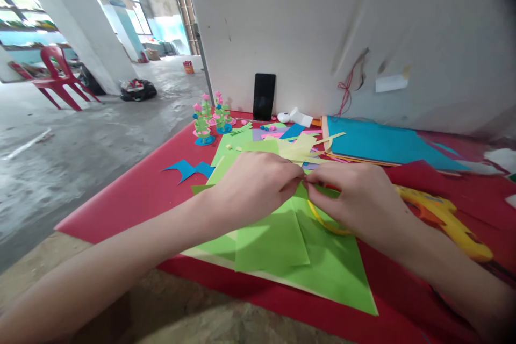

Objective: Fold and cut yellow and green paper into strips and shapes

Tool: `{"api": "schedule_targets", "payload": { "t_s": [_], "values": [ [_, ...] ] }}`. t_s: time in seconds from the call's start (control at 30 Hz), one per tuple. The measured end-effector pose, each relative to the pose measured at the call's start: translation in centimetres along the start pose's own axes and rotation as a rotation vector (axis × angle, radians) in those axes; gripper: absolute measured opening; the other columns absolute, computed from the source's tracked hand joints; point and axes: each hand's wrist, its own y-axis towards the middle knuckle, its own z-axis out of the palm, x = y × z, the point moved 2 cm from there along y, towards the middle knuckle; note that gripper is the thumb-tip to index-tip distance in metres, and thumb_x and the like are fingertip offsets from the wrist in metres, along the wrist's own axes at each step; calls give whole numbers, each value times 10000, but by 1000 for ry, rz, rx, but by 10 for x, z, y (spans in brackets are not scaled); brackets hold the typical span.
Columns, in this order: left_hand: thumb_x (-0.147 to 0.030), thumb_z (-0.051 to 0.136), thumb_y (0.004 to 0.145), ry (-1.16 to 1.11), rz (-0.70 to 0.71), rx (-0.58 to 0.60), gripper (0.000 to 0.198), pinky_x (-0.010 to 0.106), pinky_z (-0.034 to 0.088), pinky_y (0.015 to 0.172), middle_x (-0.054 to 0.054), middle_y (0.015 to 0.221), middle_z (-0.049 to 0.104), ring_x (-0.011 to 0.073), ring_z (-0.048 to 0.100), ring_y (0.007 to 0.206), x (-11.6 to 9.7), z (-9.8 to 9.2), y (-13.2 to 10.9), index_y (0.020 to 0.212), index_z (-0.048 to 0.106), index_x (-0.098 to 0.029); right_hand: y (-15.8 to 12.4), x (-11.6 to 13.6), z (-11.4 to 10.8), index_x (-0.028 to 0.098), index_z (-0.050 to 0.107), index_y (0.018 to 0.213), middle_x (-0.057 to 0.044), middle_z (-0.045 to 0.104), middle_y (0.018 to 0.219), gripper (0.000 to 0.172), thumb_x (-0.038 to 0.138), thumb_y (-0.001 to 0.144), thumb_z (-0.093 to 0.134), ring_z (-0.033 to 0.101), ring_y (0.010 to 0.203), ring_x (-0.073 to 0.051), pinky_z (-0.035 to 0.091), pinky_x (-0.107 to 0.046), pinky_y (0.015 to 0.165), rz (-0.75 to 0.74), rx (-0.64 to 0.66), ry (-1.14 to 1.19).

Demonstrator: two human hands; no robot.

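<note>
My left hand (258,188) and my right hand (355,188) meet fingertip to fingertip above green paper (274,242). Both are closed in a pinch. Whatever lies between the fingertips is hidden or too small to make out. A thin yellow loop (324,223) shows under my right hand, partly covered by it. To the right of that hand lies a yellow glue gun (447,220) with an orange trigger, partly behind my wrist. Beyond my left hand stand several small paper trees (201,124) with pink star tops and round bases.
Cut blue paper (185,170) lies left on the red table cover (137,188). Paper strips (298,148) are piled behind my hands. A black phone (264,97) leans on the wall. Blue sheets (374,142) are stacked at back right. A red chair (60,72) stands far left.
</note>
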Motion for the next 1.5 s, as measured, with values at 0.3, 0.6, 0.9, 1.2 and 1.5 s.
{"api": "schedule_targets", "payload": {
  "t_s": [0.3, 0.6, 0.9, 1.2, 1.5],
  "values": [
    [-229, 494, 742, 5, -205, -16, 197, 248, 374, 534, -3, 705, 693, 161, 607, 630, 20, -7, 4, 756, 691, -236, 1, -8, -6, 230, 642, 657, -5, 666, 658, 146, 221, 732, 517, 581, 587, -179, 339, -284, 499, 67, -22, 19],
    [-284, 483, 727, 126, -390, -71, 217, 247, 368, 516, 23, 683, 678, 165, 587, 611, 76, -11, 8, 758, 689, -224, 5, -27, -26, 245, 630, 595, 17, 646, 613, 155, 271, 713, 533, 574, 578, -186, 359, -285, 502, 203, -26, -67],
    [-252, 442, 794, 132, -451, -152, 218, 298, 420, 618, 44, 827, 680, 214, 610, 741, 93, -10, 7, 859, 646, -206, 3, -38, -23, 250, 665, 640, 14, 654, 619, 154, 312, 696, 536, 574, 589, -184, 362, -282, 503, 291, 52, -72],
    [-213, 411, 859, -91, 137, -120, 219, 283, 429, 753, 40, 833, 651, 167, 585, 813, 0, 16, 5, 859, 618, -141, 4, -13, -8, 237, 622, 617, -3, 624, 612, 179, 284, 738, 498, 530, 577, -176, 305, -285, 501, 163, 148, 29],
    [-161, 474, 795, -39, 125, -148, 160, 282, 425, 690, 21, 682, 635, 157, 570, 694, 1, 13, 4, 744, 625, -142, 1, -5, -9, 230, 590, 579, 0, 591, 569, 184, 247, 733, 491, 510, 558, -165, 273, -278, 494, 134, 111, 16]
  ]
}}
